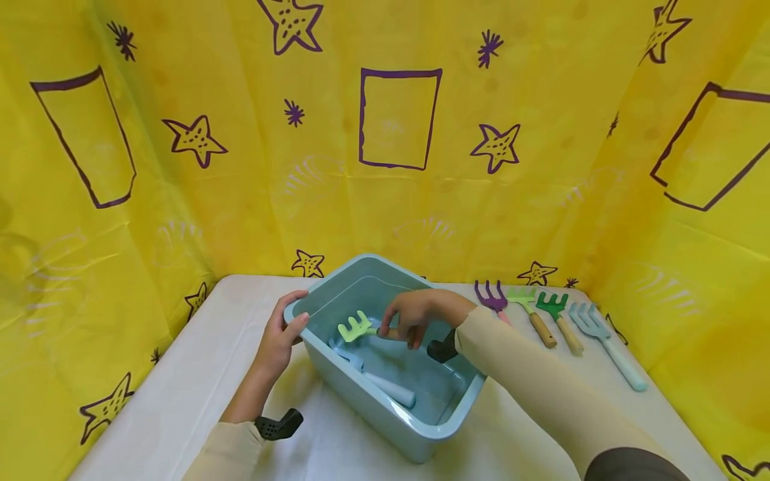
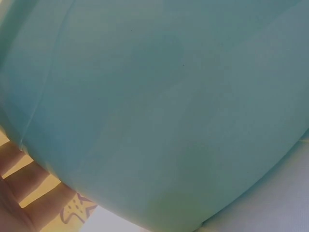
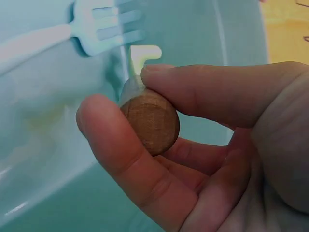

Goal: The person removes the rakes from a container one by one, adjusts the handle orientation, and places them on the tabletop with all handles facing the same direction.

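Nearest the camera, the pale blue rectangular plastic tub [image 1: 421,434] sat on the white desk [image 1: 180,374]. Over its inside, the right hand [image 1: 421,314] had its fingers [image 3: 120,159] curled, thumb and fingers pinching the round wooden handle end of a light green toy rake [image 1: 355,327], whose head pointed away from the palm. Below it, a pale blue toy fork [image 1: 373,374] lay on the tub floor. Meanwhile the left hand [image 1: 279,337] gripped the tub's left rim, thumb hooked over the edge.

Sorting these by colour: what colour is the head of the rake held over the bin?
Light yellow-green, on the rake that the right hand pinches; clearest in the head view.
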`<state>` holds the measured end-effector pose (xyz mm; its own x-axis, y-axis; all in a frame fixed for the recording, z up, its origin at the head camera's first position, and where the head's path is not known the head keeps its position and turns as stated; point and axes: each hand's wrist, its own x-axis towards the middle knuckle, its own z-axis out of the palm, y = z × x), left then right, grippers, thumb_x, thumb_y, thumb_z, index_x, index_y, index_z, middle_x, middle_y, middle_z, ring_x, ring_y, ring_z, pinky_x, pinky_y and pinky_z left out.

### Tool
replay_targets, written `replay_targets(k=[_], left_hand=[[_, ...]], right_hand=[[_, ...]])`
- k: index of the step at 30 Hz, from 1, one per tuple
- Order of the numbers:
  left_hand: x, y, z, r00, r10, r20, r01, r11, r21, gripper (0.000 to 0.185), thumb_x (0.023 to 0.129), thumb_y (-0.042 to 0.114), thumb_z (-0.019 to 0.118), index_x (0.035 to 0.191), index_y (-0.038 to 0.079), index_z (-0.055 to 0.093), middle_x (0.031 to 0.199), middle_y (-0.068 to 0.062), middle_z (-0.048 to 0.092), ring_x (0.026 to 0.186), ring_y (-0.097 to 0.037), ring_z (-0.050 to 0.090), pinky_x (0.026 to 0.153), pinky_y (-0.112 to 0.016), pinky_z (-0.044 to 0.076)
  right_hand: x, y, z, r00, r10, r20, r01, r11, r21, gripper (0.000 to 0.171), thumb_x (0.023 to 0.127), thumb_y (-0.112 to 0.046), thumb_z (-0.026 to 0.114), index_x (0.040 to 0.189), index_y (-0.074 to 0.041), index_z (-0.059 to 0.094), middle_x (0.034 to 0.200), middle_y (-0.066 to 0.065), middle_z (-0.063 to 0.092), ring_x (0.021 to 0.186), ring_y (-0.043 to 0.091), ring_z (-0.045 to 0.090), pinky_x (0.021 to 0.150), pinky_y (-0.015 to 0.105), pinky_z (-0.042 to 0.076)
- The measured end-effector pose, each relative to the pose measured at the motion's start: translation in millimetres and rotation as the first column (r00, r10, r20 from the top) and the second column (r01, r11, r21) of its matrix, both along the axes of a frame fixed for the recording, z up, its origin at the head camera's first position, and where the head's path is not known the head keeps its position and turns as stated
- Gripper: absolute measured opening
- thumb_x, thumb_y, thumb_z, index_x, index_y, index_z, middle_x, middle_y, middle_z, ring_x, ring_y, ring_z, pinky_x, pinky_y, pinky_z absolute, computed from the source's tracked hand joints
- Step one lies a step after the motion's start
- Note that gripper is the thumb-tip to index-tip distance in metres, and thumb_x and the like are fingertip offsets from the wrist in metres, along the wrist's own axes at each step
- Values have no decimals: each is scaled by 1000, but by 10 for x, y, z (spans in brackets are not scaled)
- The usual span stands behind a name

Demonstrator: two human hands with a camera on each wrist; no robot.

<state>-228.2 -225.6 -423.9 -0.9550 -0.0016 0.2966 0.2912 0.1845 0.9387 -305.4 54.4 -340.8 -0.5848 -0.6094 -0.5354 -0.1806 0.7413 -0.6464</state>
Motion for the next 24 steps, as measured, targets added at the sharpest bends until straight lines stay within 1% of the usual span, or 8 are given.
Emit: replay_targets(k=[5,7,10,12,14,18,22,24], left_hand=[[-2,-1,-10,1000,-1,-6,1,1000,0,45,100,25,50,144,19,38,146,-13,38,122,-42,46,94,-58,44],[0,1,-13,1000,-4,-4,4,1000,-1,46,100,26,50,144,19,38,147,-13,37,122,-42,46,94,-58,44],[4,5,-10,1000,-3,-1,3,1000,0,46,100,26,50,144,19,38,147,-13,37,122,-42,46,94,-58,43],[11,5,-5,1000,-2,1,2,1000,0,46,100,26,50,144,19,37,147,-13,37,122,-42,46,95,-59,43],[10,3,0,1000,-1,0,1,1000,1,46,100,27,50,144,19,38,146,-14,38,122,-42,46,94,-59,43],[5,-5,-5,1000,2,4,-2,1000,-2,46,100,27,50,144,19,38,146,-15,38,121,-43,46,94,-60,42],[0,-4,-12,1000,-2,6,2,1000,-3,46,101,27,49,144,19,37,146,-14,38,121,-42,47,95,-60,42],[1,3,-4,1000,-9,1,9,1000,2,46,101,27,49,145,19,37,146,-14,38,122,-42,46,95,-60,43]], right_hand=[[13,112,144,1000,-18,-13,17,996,-88,29,89,5,61,114,-7,68,102,12,61,65,26,63,63,38,58],[14,169,197,1000,-24,-18,21,992,-126,28,89,6,60,113,-7,68,97,14,61,64,26,63,63,38,58],[25,258,288,999,-28,-18,24,986,-168,31,89,9,57,113,-7,68,95,16,61,64,26,63,62,39,58],[35,319,349,999,-28,-23,23,982,-185,32,89,9,56,114,-7,68,96,17,61,66,26,64,63,39,58],[50,379,413,999,-39,-29,32,980,-194,33,90,8,55,116,-7,67,102,17,61,69,28,64,65,39,58],[60,511,506,995,-75,-69,59,975,-215,34,89,7,58,121,-5,64,109,17,60,74,31,64,66,39,58],[74,657,584,988,-115,-102,88,968,-236,36,88,4,62,122,-7,64,110,18,57,78,33,64,69,39,58],[97,728,625,986,-131,-104,102,963,-250,37,88,3,63,123,-9,64,111,18,56,81,33,64,71,39,57]])
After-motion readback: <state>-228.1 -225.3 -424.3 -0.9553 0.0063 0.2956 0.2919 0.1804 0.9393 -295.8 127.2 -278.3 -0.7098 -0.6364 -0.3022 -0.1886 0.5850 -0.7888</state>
